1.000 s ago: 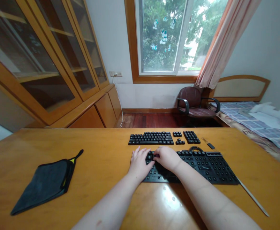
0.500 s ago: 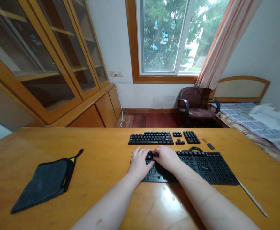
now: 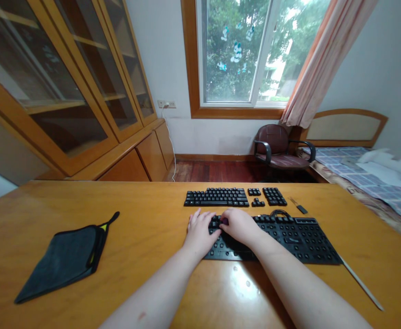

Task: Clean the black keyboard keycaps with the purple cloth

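A black keyboard (image 3: 289, 244) lies on the table, most of its keycaps off and the key stems bare; a row of caps remains along its far edge. My left hand (image 3: 200, 233) rests over the keyboard's left end, fingers apart, thumb pointing toward my right hand. My right hand (image 3: 239, 226) is closed in a pinch over the upper left of the keyboard. Something small and dark purple shows at its fingertips, too hidden to name. Beyond the keyboard, loose black keycaps (image 3: 217, 198) lie sorted in keyboard layout, with a keypad block (image 3: 275, 196) at the right.
A small tool with a black handle and thin wires (image 3: 302, 209) lies right of the keycaps. A folded grey cloth (image 3: 63, 256) is at the left. A thin pale stick (image 3: 363, 284) extends from the keyboard's right corner. Past the table stands a chair (image 3: 275, 146).
Almost nothing differs. My right hand's fingertips have shifted very slightly over the keyboard; my left hand stays in place.
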A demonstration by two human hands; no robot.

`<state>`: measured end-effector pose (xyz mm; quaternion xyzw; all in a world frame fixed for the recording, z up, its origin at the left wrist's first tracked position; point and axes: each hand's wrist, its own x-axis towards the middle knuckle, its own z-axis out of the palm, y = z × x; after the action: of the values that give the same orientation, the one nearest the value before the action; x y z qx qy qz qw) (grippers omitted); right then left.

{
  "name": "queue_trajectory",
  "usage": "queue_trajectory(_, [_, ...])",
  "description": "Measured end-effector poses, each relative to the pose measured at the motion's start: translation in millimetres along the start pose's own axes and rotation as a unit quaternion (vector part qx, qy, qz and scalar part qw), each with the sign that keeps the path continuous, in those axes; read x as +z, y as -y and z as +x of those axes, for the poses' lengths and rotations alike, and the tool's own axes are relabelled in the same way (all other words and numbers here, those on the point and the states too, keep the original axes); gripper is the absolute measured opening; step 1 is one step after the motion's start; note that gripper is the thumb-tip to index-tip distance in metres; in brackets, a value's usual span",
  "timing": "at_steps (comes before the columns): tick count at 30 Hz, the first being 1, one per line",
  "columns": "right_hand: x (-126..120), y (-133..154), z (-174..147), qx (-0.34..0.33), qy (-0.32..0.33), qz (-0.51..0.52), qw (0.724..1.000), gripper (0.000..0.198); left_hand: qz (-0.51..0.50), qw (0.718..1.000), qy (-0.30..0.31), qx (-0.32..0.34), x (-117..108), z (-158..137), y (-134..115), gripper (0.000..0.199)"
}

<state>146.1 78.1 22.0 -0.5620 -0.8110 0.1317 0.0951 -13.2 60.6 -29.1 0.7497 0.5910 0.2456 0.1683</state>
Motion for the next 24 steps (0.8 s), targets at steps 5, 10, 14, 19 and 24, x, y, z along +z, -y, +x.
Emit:
queue_trajectory(5, [3.3, 1.1, -0.1, 0.004, 0.005, -0.008, 1.0, 0.018, -0.008, 1.0, -0.002, -0.002, -0.1, 0.3, -0.7, 0.047])
queue_trajectory(10, [4.4, 1.8, 0.5, -0.01, 0.008, -0.018, 1.0, 0.016, -0.007, 1.0, -0.001, -0.005, 0.4, 0.2, -0.5, 0.046])
queue_trajectory(14, [1.0, 3.7, -1.1, -0.016, 0.007, -0.041, 0.999, 0.015, -0.007, 1.0, -0.001, -0.005, -0.8, 0.0, -1.5, 0.047])
queue_trajectory(19, [-2.5, 8.1, -3.8, -0.014, 0.011, -0.056, 0.998, 0.016, -0.008, 1.0, 0.002, -0.006, -1.5, -0.1, -3.1, 0.047])
queue_trajectory(24, [-0.2, 4.4, -1.9, -0.012, 0.006, -0.038, 0.999, 0.017, -0.015, 1.0, -0.007, -0.002, 1.1, 0.1, -0.3, 0.047])
